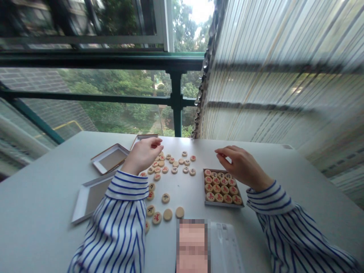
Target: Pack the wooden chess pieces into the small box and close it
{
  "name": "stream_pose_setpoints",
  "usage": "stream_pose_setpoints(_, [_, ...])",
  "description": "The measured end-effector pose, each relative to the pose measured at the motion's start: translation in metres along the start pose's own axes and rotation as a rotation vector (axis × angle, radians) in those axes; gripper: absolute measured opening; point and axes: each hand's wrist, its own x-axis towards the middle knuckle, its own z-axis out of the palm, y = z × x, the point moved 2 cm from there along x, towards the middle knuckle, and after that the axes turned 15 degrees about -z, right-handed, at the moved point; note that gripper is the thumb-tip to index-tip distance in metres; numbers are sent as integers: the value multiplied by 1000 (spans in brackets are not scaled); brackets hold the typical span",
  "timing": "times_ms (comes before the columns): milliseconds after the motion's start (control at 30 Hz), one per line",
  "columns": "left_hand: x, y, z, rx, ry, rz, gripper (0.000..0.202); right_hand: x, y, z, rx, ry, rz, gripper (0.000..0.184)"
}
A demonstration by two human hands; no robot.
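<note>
My left hand [144, 152] hovers over the left part of a scatter of round wooden Chinese chess pieces [165, 198]. Its fingers are loosely bent, and no piece shows in them. My right hand [241, 163] is raised over the back right corner of a shallow box [224, 205], thumb slightly apart from the fingers and nothing visible between them. Rows of chess pieces [224, 190] with red and black characters lie face up in this box. Among the loose pieces some show characters and others, such as the blank-faced piece [179, 212], show plain wood.
Left of the pieces lie a shallow box part [109, 159], a larger white-edged one [81, 203], and another [148, 135] partly behind my left hand. A pale flat case [226, 242] and a pixelated patch are at the front. A string curtain [273, 83] hangs beyond the white table [273, 159].
</note>
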Motion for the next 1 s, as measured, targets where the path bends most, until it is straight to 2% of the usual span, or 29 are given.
stream_pose_setpoints(100, [1, -3, 3, 62, 3, 24, 38, 0, 0, -1, 21, 27, 22, 24])
stream_pose_setpoints(300, [7, -16, 12, 164, -68, 39, 41, 2, -3, -1, 104, 81, 73, 24])
stream_pose_setpoints(433, [10, -24, 17, 191, -106, 37, 42, 11, -5, 4, 150, 72, 81, 25])
stream_pose_setpoints(733, [15, -34, 28, 246, -121, 39, 39, 59, -16, 33, 176, -126, 1, 24])
stream_pose_setpoints(1000, [16, -37, 31, 270, -105, 15, 36, 96, -35, 76, 141, -377, -25, 28])
